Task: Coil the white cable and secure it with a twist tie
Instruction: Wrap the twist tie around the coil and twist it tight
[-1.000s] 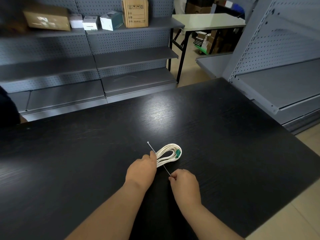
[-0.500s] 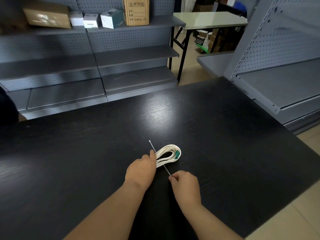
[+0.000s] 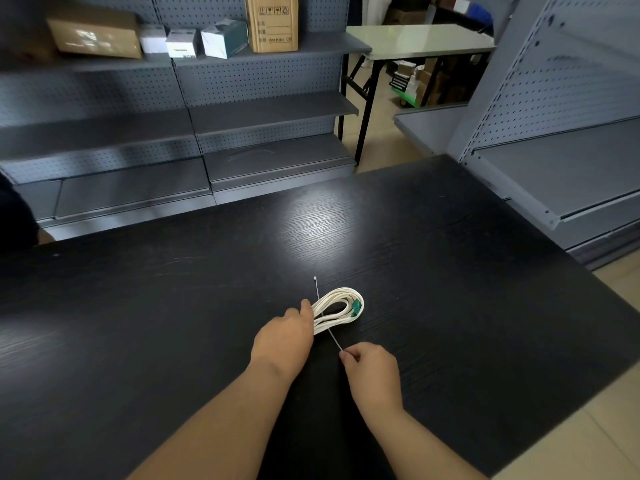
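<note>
A white cable [image 3: 341,295] lies coiled into a small bundle on the black table [image 3: 450,271], with a green connector [image 3: 356,307] at its right side. My left hand [image 3: 284,339] grips the near left end of the coil, its fingers hidden under the hand. A thin white tie [image 3: 317,289] runs across the coil, its far end sticking out beyond the bundle and its near end reaching toward me. My right hand [image 3: 372,374] pinches that near end just in front of the coil.
Grey pegboard shelving [image 3: 270,112] stands behind the table, with cardboard boxes [image 3: 272,22] on its top shelf. More grey shelving [image 3: 554,174] flanks the table on the right. A pale folding table [image 3: 415,41] stands at the back.
Both hands keep the same hold on the coil and the tie. The view has shifted very slightly; nothing else has visibly moved.
</note>
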`<move>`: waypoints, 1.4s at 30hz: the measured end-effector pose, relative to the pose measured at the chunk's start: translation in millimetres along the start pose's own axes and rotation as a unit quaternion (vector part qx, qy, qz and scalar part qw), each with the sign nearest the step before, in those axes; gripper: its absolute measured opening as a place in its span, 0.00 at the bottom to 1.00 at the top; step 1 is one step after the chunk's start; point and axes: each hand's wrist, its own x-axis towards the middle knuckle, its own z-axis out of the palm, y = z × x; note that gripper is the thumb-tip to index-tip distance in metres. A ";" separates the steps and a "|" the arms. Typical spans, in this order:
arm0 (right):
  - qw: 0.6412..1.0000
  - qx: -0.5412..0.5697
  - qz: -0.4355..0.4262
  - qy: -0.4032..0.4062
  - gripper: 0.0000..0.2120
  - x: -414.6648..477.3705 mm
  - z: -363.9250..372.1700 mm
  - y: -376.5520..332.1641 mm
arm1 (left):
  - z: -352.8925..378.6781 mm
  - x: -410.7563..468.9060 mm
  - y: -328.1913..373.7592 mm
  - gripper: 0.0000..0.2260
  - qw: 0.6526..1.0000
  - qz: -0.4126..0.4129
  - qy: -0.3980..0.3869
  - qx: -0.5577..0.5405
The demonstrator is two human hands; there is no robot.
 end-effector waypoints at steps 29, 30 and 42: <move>1.000 0.008 0.017 -0.001 0.09 -0.3 4.3 -2.5 | -2.7 -0.7 2.0 0.30 0.999 -0.008 -0.040 -0.018; 1.000 0.013 0.017 0.000 0.09 -0.8 3.5 -2.5 | -2.9 -0.7 2.0 0.29 0.999 -0.008 -0.042 -0.016; 0.935 0.290 0.004 -0.203 0.08 14.3 -29.3 -11.7 | -12.2 2.7 -0.3 0.27 0.998 0.019 -0.064 0.000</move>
